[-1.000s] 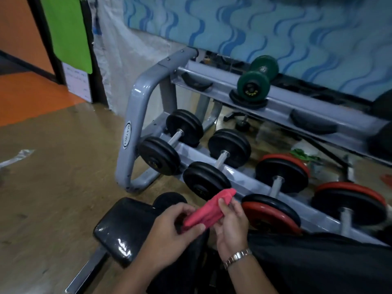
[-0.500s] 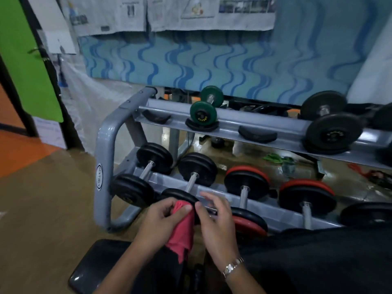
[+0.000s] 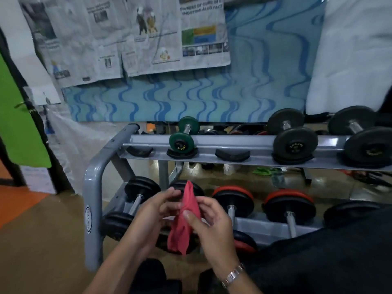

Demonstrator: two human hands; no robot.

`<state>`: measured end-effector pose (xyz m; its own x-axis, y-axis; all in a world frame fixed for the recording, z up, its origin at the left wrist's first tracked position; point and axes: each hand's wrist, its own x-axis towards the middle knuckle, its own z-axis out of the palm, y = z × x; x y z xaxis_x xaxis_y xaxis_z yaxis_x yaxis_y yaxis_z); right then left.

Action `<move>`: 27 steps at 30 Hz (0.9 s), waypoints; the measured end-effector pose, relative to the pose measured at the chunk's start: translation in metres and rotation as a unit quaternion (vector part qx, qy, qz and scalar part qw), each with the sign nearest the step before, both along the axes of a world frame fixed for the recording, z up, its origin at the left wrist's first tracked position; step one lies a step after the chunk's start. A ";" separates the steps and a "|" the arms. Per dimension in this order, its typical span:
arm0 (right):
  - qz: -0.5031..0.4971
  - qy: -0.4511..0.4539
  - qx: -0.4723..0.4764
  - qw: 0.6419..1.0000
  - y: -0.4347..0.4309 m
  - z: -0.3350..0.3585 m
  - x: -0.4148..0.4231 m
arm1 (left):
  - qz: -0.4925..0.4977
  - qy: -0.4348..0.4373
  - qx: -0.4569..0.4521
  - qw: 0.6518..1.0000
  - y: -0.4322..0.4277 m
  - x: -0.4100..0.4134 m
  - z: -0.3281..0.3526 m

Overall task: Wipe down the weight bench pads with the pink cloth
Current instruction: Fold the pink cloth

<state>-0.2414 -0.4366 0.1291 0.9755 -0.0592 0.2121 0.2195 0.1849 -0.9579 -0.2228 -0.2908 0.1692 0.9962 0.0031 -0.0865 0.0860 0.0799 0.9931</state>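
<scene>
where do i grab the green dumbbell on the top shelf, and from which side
Grip the green dumbbell by the bare metal handle between its heads, coming down from above. It lies front to back in a black cradle on the rack's top shelf, so the heads block front and rear while the handle is open on top.

You're in a gym: a grey two-tier rack (image 3: 93, 200) in front of you holds dumbbells (image 3: 184, 136), with newspaper sheets (image 3: 135, 37) taped to the wall behind.
</scene>
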 end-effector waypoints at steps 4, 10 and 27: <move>0.010 0.032 0.091 0.995 -0.014 0.020 0.000 | -0.010 -0.081 -0.014 0.997 -0.018 -0.004 0.012; 0.063 0.058 0.161 0.983 -0.032 0.046 0.004 | -0.075 -0.146 0.018 0.986 -0.031 -0.011 0.024; 0.023 0.039 0.148 0.988 -0.055 0.070 0.017 | 0.099 -0.231 0.033 0.967 -0.062 0.004 0.047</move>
